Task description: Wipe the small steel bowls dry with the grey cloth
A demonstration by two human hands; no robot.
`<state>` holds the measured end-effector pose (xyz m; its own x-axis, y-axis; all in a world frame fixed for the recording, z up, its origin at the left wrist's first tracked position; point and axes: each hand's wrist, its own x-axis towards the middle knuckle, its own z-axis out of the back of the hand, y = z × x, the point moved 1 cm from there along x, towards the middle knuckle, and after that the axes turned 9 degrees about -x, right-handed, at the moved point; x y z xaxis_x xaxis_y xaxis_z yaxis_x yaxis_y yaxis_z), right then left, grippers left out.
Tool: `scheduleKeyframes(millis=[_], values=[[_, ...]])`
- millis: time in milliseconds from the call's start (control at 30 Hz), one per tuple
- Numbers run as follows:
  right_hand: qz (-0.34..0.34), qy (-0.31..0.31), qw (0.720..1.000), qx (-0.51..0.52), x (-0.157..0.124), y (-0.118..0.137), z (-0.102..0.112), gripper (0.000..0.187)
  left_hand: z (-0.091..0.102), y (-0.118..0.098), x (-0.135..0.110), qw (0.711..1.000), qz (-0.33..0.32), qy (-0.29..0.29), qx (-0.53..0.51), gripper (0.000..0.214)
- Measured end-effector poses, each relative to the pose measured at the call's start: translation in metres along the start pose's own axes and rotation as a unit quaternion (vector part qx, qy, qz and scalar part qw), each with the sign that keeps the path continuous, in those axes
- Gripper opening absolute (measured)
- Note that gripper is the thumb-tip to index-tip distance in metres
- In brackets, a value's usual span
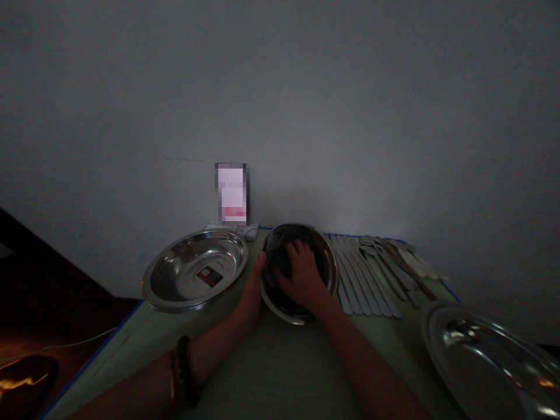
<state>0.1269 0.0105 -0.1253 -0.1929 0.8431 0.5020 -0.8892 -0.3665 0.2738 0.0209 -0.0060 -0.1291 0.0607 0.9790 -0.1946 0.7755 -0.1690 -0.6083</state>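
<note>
A round steel bowl (326, 256) stands at the middle of the table, tilted toward me. My left hand (254, 286) grips its left rim, thumb on the edge. My right hand (301, 274) is inside the bowl, fingers curled over a dark cloth (280, 256) pressed against the inner wall. A dark beaded bracelet (186, 370) sits on my left wrist.
A wide steel basin (175, 274) with a sticker lies to the left. Several spoons and other cutlery (376, 274) lie in a row to the right. A large steel plate (485, 361) is at the near right. A blurred card (233, 195) leans on the wall.
</note>
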Motion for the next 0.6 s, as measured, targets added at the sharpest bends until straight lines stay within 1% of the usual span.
scheduleKeyframes(millis=[67,200,333,400,500,600], values=[[0.002,0.010,1.000,0.013,0.0006,0.0002,0.0007,0.043,-0.0003,-0.0006,0.0004,1.000,0.010,-0.001,0.001,0.030],[0.000,0.019,0.999,0.038,0.0019,-0.0004,-0.0005,0.040,0.0005,-0.0009,0.0018,1.000,0.008,0.019,0.005,0.031],[-0.007,0.017,0.998,0.052,0.0019,-0.0007,-0.0028,0.040,0.0021,0.0004,0.0030,1.000,0.014,0.013,-0.007,0.031],[-0.024,0.002,0.998,0.061,0.0006,0.0004,-0.0033,0.043,0.0029,0.0003,0.0034,1.000,0.012,0.010,-0.010,0.029],[-0.066,-0.053,0.993,0.082,-0.0021,0.0030,-0.0037,0.047,0.0051,-0.0011,0.0041,1.000,0.021,0.005,0.002,0.027],[-0.074,-0.088,0.989,0.090,-0.0047,0.0060,-0.0050,0.046,0.0078,-0.0032,0.0049,1.000,0.007,0.008,0.019,0.026]])
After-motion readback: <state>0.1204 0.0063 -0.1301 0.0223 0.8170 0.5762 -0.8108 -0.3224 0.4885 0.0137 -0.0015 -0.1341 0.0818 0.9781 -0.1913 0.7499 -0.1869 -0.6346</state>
